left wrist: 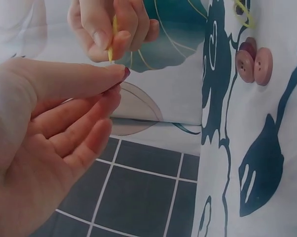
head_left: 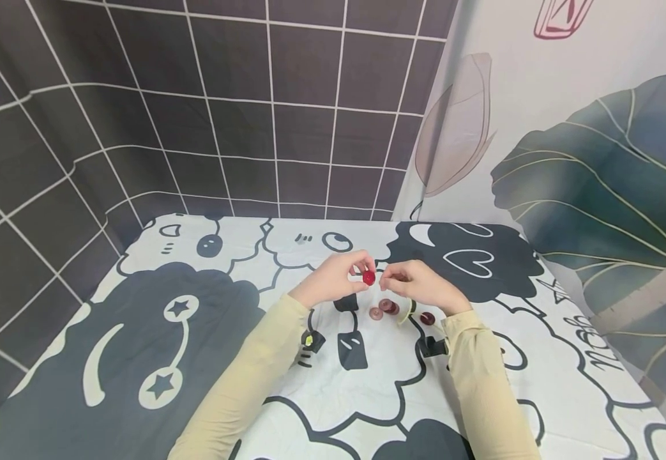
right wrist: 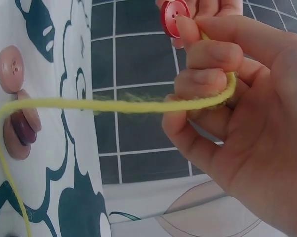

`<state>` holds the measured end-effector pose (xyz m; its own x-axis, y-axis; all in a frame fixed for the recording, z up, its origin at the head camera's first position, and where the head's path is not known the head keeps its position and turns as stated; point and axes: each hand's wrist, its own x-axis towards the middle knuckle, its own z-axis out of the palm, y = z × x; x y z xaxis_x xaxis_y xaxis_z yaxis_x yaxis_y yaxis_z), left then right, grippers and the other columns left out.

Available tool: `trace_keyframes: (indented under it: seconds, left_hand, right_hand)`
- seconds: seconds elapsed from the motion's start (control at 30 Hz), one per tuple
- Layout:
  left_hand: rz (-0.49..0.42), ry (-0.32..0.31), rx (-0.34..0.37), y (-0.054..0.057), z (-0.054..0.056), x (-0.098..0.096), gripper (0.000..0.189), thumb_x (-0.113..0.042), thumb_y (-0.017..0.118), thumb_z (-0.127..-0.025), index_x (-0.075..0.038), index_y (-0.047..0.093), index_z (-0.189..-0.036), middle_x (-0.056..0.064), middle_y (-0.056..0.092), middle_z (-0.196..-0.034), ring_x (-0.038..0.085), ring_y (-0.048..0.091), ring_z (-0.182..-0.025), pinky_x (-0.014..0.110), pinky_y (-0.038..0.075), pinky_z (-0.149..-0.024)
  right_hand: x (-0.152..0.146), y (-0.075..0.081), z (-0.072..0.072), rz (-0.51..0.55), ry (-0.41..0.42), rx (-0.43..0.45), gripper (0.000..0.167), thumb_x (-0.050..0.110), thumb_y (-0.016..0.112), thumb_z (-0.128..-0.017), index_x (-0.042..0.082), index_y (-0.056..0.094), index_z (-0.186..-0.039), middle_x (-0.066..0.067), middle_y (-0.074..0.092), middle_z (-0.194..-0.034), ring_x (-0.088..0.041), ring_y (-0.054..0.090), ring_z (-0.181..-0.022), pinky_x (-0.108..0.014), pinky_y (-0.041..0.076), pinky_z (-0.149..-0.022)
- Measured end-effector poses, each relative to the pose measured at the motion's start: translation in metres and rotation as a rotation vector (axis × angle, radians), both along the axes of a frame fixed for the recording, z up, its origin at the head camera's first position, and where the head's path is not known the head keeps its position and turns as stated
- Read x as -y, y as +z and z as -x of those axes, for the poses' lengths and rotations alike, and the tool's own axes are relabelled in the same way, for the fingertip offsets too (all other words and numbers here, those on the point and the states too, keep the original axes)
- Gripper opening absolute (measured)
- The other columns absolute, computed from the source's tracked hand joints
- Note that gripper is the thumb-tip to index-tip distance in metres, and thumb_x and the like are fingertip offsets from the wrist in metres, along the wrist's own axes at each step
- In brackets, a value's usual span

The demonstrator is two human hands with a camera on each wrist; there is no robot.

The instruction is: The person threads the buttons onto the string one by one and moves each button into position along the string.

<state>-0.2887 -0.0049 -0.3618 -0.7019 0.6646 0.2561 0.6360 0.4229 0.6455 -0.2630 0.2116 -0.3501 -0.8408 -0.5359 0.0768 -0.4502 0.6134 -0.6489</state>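
Above the cloth, my left hand (head_left: 333, 279) pinches a red button (head_left: 369, 278) between thumb and fingertips. The button's holes show in the right wrist view, where its face (right wrist: 176, 19) turns toward my right fingertips. My right hand (head_left: 424, 286) pinches yellow yarn (right wrist: 129, 105) close to its end, right beside the button. In the left wrist view a short stretch of the yarn (left wrist: 114, 34) points down at the button, with a thin pale tip below it. From my curled right fingers the rest of the yarn trails down to the cloth.
Several pinkish buttons (head_left: 375, 314) and a darker one (right wrist: 23, 127) lie bunched on the patterned cloth (head_left: 333, 402) below my hands. A dark red button (head_left: 427, 318) lies near my right wrist. A small yellow item (head_left: 310, 340) is by my left forearm. A grid-patterned wall (head_left: 304, 128) stands behind.
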Motion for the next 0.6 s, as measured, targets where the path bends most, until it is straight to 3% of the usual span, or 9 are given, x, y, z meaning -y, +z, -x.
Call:
trace_keyframes:
  seconds: [0.2, 0.6]
  left_hand:
    - [-0.006, -0.013, -0.012, 0.0031, -0.0020, 0.0015, 0.028, -0.004, 0.072, -0.082, -0.012, 0.059, -0.105, 0.005, 0.066, -0.099, 0.031, 0.062, -0.098, 0.031, 0.048, -0.081]
    - [0.004, -0.009, -0.038, 0.0073, -0.0053, 0.0000, 0.027, -0.006, 0.072, -0.083, -0.011, 0.059, -0.107, 0.005, 0.067, -0.099, 0.027, 0.062, -0.095, 0.029, 0.046, -0.080]
  right_hand:
    - [0.0031, -0.0005, 0.0002, 0.010, -0.037, -0.022, 0.014, 0.006, 0.054, -0.092, 0.003, 0.068, -0.089, 0.000, 0.064, -0.073, -0.007, 0.049, -0.064, -0.021, 0.041, -0.059]
    - [0.0081, 0.0008, -0.0023, -0.009, -0.056, -0.063, 0.012, 0.008, 0.057, -0.091, 0.002, 0.068, -0.089, -0.001, 0.066, -0.074, -0.003, 0.050, -0.062, -0.019, 0.041, -0.059]
